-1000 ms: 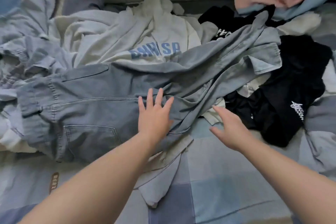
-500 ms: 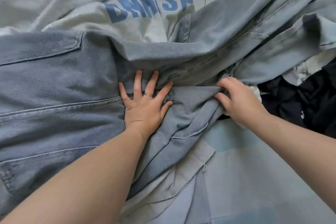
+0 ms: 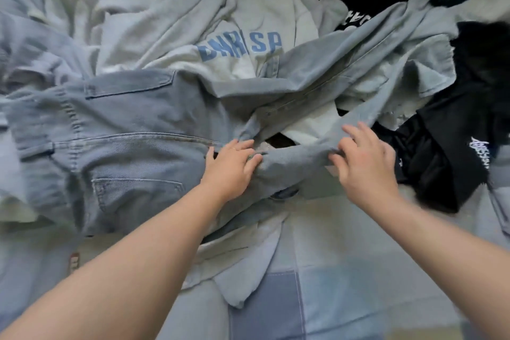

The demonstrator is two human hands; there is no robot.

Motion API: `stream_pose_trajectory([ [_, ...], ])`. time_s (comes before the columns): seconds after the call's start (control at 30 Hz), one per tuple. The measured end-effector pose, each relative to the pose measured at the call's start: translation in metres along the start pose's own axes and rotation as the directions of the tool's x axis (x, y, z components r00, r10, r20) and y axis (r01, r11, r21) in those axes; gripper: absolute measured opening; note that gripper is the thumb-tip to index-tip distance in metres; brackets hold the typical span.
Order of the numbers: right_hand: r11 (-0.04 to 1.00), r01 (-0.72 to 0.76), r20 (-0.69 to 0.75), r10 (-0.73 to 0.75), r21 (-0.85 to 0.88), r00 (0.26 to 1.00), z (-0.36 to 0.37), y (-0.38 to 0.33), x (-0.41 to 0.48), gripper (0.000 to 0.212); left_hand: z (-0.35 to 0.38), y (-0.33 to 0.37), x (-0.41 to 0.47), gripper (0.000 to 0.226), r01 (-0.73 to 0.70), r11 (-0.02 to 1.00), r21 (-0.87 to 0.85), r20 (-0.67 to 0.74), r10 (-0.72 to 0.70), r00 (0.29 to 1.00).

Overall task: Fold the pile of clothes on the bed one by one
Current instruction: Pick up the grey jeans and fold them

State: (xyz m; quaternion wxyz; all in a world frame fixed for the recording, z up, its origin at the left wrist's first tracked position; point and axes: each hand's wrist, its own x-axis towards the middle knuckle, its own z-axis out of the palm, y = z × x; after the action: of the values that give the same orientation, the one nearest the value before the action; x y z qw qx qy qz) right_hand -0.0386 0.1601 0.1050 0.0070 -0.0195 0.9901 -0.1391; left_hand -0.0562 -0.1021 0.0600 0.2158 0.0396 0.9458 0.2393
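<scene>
On my feed, the jeans (image 3: 124,146) lie spread across the bed (image 3: 345,270), both hands at their right end: the left hand (image 3: 231,167) curls its fingers into bunched denim, while the right hand (image 3: 361,165) pinches a leg fold just beside it.

Bed: we see its blue patchwork cover (image 3: 331,270) bare at lower centre.
Left to centre: we find jeans (image 3: 124,152) spread across it.
Top: white sweatshirt (image 3: 171,22), rumpled.
Right: black clothes (image 3: 441,152), heaped.
</scene>
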Motion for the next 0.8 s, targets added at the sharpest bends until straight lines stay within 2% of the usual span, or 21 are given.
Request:
stream_pose_trajectory([
  [0.1, 0.992, 0.087, 0.052, -0.093, 0.095, 0.994, -0.05, -0.003, -0.049, 0.012, -0.025, 0.017, -0.054, 0.051, -0.037, 0.993, -0.111, 0.012, 0.038, 0.999],
  [0.27, 0.971, 0.151, 0.028, -0.159, 0.186, 0.987, -0.156, -0.016, -0.147, 0.021, -0.073, 0.094, -0.166, 0.036, 0.008, 0.958, -0.285, -0.153, -0.054, 0.987],
  [0.43, 0.908, 0.265, -0.055, -0.262, 0.323, 0.964, -0.294, -0.029, -0.247, 0.023, -0.136, 0.194, -0.303, 0.04, -0.038, 0.924, -0.38, -0.33, -0.097, 0.939],
  [0.53, 0.855, 0.188, 0.093, -0.264, 0.484, 0.96, -0.368, -0.032, -0.295, 0.027, -0.174, 0.24, -0.37, 0.036, -0.084, 0.897, -0.435, -0.412, -0.116, 0.904],
  [0.6, 0.778, 0.104, 0.188, -0.276, 0.62, 0.943, -0.409, -0.035, -0.322, 0.031, -0.192, 0.268, -0.407, 0.03, -0.116, 0.87, -0.48, -0.455, -0.134, 0.88],
  [0.67, 0.688, 0.002, 0.238, -0.254, 0.726, 0.938, -0.444, -0.032, -0.343, 0.029, -0.207, 0.292, -0.439, 0.035, -0.109, 0.828, -0.549, -0.46, -0.191, 0.867],
  [0.73, 0.661, -0.048, 0.274, -0.244, 0.749, 0.93, -0.473, -0.024, -0.363, 0.024, -0.218, 0.309, -0.465, 0.037, -0.092, 0.762, -0.64, -0.433, -0.259, 0.864],
  [0.8, 0.68, -0.084, 0.334, -0.246, 0.729, 0.91, -0.498, -0.01, -0.377, 0.019, -0.234, 0.327, -0.49, 0.035, -0.09, 0.685, -0.723, -0.414, -0.325, 0.85],
])
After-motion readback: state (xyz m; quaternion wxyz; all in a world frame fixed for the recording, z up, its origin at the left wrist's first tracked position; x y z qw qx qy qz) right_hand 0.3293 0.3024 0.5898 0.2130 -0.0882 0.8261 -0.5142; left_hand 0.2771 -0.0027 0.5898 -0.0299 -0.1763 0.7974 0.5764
